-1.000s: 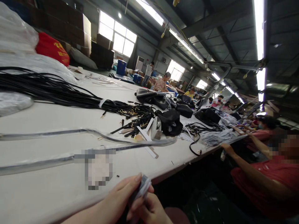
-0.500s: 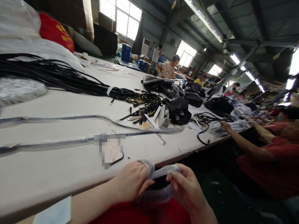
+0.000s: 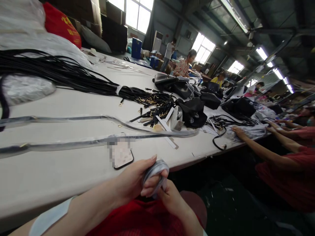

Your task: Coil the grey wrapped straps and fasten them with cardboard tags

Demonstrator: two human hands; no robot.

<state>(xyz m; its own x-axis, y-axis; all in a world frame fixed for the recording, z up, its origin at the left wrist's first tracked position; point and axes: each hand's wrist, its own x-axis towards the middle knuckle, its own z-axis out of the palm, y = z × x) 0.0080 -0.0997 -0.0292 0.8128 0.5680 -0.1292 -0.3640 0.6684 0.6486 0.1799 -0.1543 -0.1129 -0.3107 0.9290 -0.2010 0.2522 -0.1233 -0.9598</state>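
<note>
Just off the table's front edge, both hands are closed around a coiled, plastic-wrapped strap. My left hand has its fingers curled through the coil, with the thumb pointing up. Below and to the right, my right hand pinches the coil's lower part, and its fingertips are partly hidden. On the table beyond lies another dark strap in a clear sleeve, stretched out in a long loop. A pale, blurred flat object with a dark rim rests close to my left hand.
A bundle of black straps with gold clasps runs across the table. Black bags and white strips lie near it. At right, a person in a red top handles plastic. Red sack stands back left.
The open loop of wrapped strap between my hands is now a tight coil. My right hand has moved left and down against my left. The view has shifted slightly.
</note>
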